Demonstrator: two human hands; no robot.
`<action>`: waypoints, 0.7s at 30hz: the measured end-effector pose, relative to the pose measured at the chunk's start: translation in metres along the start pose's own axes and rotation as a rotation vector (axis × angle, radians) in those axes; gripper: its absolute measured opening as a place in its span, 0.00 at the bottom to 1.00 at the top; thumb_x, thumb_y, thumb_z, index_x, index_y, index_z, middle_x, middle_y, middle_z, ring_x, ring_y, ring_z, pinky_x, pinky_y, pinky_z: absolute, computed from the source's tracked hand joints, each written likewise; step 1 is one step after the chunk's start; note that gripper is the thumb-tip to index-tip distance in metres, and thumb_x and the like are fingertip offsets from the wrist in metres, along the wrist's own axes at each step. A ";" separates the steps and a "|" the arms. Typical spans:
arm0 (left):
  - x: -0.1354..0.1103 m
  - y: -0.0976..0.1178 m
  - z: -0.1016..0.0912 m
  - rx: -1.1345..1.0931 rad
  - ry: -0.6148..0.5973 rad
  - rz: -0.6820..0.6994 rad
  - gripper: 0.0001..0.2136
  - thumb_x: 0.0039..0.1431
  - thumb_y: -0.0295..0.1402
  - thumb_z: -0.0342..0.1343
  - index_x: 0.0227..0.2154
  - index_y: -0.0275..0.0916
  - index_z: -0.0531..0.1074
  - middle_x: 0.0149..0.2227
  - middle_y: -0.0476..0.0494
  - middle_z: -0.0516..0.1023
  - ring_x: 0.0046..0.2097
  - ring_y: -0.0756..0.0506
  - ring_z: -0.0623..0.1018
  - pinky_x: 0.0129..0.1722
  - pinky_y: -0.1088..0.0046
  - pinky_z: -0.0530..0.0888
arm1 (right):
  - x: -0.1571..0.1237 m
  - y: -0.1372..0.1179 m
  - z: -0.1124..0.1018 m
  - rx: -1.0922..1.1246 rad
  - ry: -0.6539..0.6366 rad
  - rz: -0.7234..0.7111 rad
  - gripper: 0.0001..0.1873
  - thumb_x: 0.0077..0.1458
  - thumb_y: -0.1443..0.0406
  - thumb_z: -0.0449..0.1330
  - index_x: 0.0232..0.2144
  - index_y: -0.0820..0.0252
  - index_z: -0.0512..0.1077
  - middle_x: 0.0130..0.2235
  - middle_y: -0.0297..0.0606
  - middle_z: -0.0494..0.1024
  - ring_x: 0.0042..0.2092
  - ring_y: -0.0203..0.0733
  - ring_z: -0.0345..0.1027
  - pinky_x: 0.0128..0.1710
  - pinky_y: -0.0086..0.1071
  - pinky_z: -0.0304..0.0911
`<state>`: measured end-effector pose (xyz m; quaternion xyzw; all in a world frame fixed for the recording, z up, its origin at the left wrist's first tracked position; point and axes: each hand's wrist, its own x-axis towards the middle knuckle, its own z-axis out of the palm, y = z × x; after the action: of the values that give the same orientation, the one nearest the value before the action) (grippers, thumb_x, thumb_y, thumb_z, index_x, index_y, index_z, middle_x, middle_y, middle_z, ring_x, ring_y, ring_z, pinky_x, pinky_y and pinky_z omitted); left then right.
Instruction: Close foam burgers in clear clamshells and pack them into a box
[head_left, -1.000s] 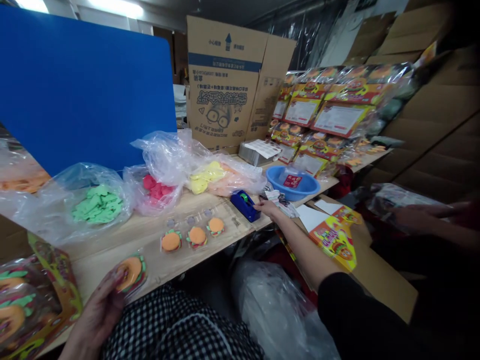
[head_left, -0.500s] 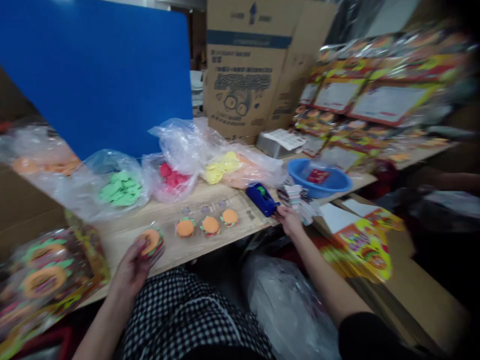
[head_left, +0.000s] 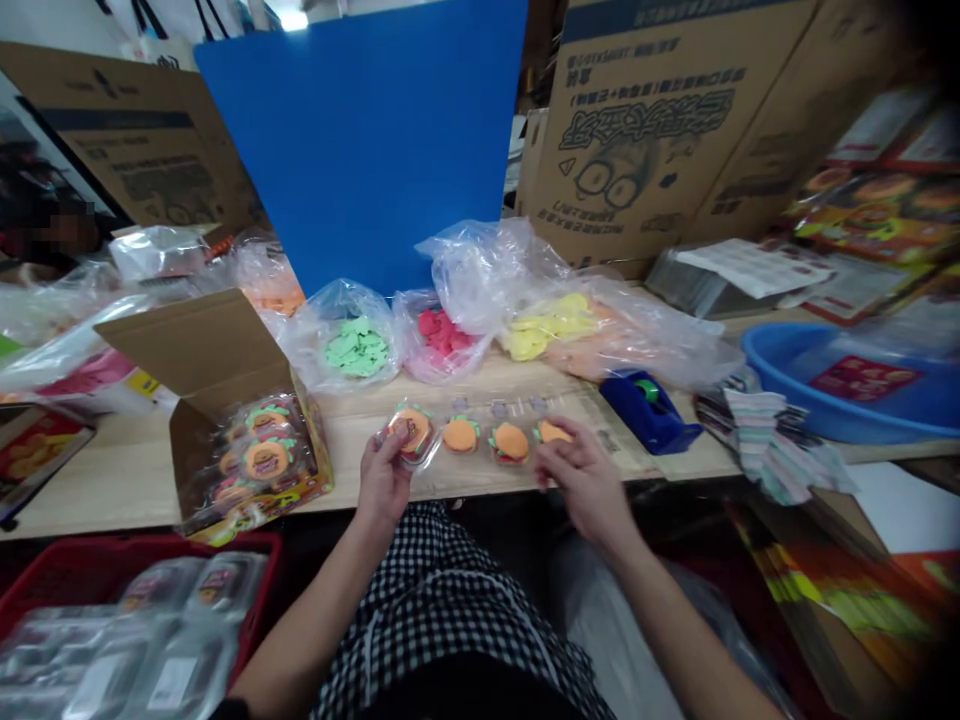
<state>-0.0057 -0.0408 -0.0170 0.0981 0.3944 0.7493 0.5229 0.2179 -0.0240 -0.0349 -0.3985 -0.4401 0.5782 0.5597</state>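
Nearest, below the worktop (head_left: 345,475), a red crate (head_left: 268,552) holds clear plastic cases (head_left: 174,665) with white labels, their print too small to read. The left hand (head_left: 384,478) has its fingers curled around the edge of a cased toy burger (head_left: 412,433); the dark mark on its bun is illegible. The right hand (head_left: 592,490) partly covers the rightmost of three toy burgers (head_left: 510,443) in a row; its fingers are bent, and whether they pinch anything cannot be told. Left stands an open display box (head_left: 199,345) of cased burgers with blurred logos. To the right, a blue tape dispenser (head_left: 651,412) sits before a striped cloth (head_left: 759,432) and a blue basin (head_left: 772,405). Behind, clear bags hold green pieces (head_left: 358,347), pink pieces (head_left: 442,334) and yellow pieces (head_left: 547,328). A blue board (head_left: 375,150) blocks the view beyond; beside it, a carton (head_left: 720,190) bears upside-down Chinese characters and a cartoon face wearing round glasses.
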 end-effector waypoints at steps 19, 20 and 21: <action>-0.020 0.006 -0.008 -0.144 -0.035 -0.085 0.08 0.42 0.28 0.59 0.30 0.34 0.71 0.32 0.44 0.77 0.36 0.46 0.76 0.39 0.70 0.71 | -0.004 0.037 0.108 0.090 -0.225 0.061 0.16 0.48 0.59 0.56 0.35 0.56 0.53 0.20 0.25 0.66 0.21 0.33 0.59 0.19 0.25 0.52; -0.019 0.007 -0.009 -0.163 -0.017 -0.084 0.08 0.43 0.27 0.59 0.30 0.34 0.72 0.32 0.44 0.77 0.36 0.46 0.76 0.41 0.69 0.71 | -0.004 0.039 0.104 0.053 -0.163 0.044 0.15 0.49 0.58 0.55 0.35 0.56 0.54 0.22 0.27 0.67 0.22 0.33 0.59 0.20 0.26 0.52; -0.018 0.008 -0.010 -0.178 0.000 -0.076 0.08 0.43 0.27 0.59 0.30 0.34 0.72 0.32 0.45 0.77 0.37 0.46 0.76 0.42 0.68 0.70 | -0.004 0.041 0.101 -0.006 -0.083 0.005 0.13 0.50 0.58 0.54 0.35 0.57 0.56 0.23 0.28 0.67 0.24 0.34 0.60 0.22 0.27 0.53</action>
<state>-0.0092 -0.0619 -0.0139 0.0364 0.3297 0.7610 0.5575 0.1100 -0.0338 -0.0446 -0.3771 -0.4635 0.5943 0.5382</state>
